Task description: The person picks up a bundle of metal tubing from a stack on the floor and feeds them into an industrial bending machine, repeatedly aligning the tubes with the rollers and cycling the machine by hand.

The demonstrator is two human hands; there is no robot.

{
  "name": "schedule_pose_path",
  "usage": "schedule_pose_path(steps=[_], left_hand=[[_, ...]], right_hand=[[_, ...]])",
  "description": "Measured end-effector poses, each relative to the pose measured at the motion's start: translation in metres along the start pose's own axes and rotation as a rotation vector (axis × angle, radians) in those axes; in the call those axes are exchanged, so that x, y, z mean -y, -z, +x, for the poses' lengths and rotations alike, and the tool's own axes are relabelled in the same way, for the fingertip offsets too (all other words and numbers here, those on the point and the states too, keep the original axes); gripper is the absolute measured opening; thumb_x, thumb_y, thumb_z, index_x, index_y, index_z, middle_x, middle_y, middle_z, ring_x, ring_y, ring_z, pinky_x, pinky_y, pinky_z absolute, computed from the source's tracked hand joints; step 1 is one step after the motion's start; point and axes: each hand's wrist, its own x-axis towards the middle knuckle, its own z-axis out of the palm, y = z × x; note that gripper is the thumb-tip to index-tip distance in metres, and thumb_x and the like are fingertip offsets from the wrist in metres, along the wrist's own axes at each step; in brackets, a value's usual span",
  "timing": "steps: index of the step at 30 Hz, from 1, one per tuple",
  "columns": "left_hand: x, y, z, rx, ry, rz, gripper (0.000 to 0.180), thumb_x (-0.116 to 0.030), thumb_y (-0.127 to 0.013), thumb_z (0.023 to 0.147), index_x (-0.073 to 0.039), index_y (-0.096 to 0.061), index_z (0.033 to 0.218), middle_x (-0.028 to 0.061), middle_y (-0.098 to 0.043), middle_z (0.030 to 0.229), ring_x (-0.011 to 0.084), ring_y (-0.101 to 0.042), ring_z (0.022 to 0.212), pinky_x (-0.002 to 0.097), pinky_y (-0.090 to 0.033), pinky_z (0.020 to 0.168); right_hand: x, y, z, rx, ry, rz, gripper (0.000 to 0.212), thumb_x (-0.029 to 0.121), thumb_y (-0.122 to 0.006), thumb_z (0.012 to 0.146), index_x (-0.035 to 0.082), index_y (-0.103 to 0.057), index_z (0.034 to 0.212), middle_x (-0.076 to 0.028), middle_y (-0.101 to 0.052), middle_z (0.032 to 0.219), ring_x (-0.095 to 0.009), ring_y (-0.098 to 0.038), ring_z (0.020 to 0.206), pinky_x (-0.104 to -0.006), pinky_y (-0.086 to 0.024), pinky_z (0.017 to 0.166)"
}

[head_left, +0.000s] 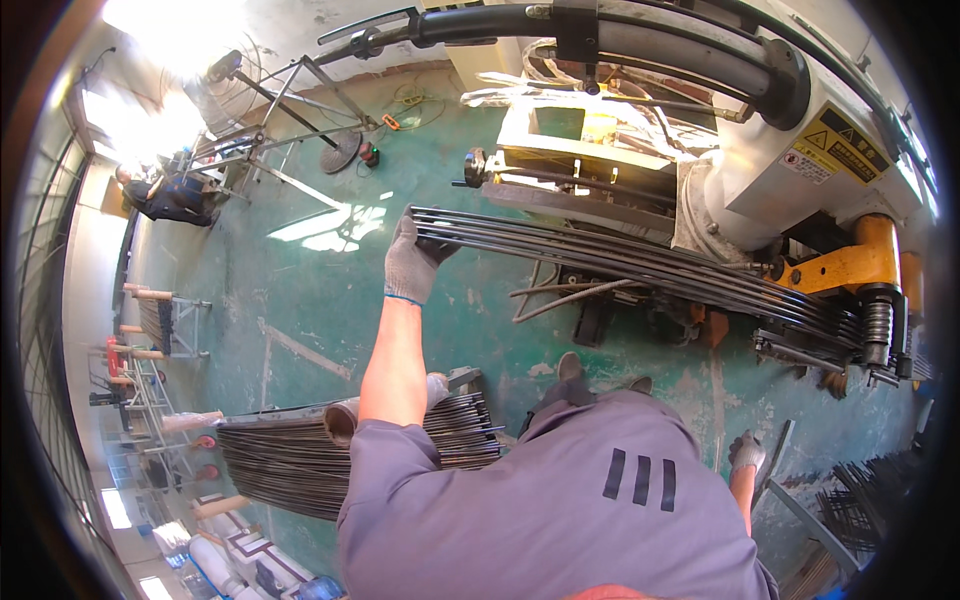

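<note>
The left arm (393, 360) extends forward; the grey-gloved left hand (411, 262) grips, fingers closed, the left end of a bundle of long, slender, dark metal rods (640, 262). The grey-gloved right hand (746, 452) is lowered at the body's right side; its finger state cannot be told. A stack of dark rods (300, 465) lies at lower left. The gripped bundle runs nearly parallel, with glossy highlights, toward the dark coil spring (877, 325) beside an orange metal bracket (850, 262).

A small orange piece (390, 122) lies on the scuffed green floor (310, 290).
</note>
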Motion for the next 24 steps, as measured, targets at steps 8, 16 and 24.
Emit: schedule_pose_path(steps=[8, 16, 24], left_hand=[[-0.003, 0.004, -0.002, -0.065, -0.004, -0.101, 0.061, -0.044, -0.049, 0.112, -0.009, -0.037, 0.160, 0.0178, -0.059, 0.143, 0.0412, -0.064, 0.125, 0.0623, -0.055, 0.104], [0.008, 0.003, 0.001, 0.037, 0.075, 0.166, 0.047, -0.045, -0.051, 0.111, -0.023, -0.050, 0.152, 0.0118, -0.067, 0.136, 0.0314, -0.068, 0.119, 0.0552, -0.058, 0.098], [-0.002, -0.011, -0.004, -0.055, 0.121, 0.311, 0.055, -0.053, -0.049, 0.110, -0.025, -0.047, 0.157, 0.0113, -0.062, 0.144, 0.0344, -0.064, 0.125, 0.0535, -0.055, 0.100]], right_hand=[[0.035, -0.065, -0.031, 0.146, 0.114, -0.048, 0.024, 0.026, -0.066, 0.104, 0.002, -0.069, 0.105, -0.006, -0.068, 0.078, -0.016, -0.061, 0.058, -0.0305, -0.042, 0.048], [-0.009, -0.033, -0.025, 0.075, 0.069, -0.179, 0.029, 0.025, -0.066, 0.102, -0.002, -0.074, 0.109, -0.007, -0.072, 0.080, -0.017, -0.065, 0.064, -0.0332, -0.051, 0.058], [0.024, -0.048, -0.060, 0.106, 0.071, -0.146, 0.030, 0.027, -0.071, 0.099, -0.001, -0.071, 0.110, -0.006, -0.072, 0.085, -0.015, -0.067, 0.068, -0.0313, -0.049, 0.059]])
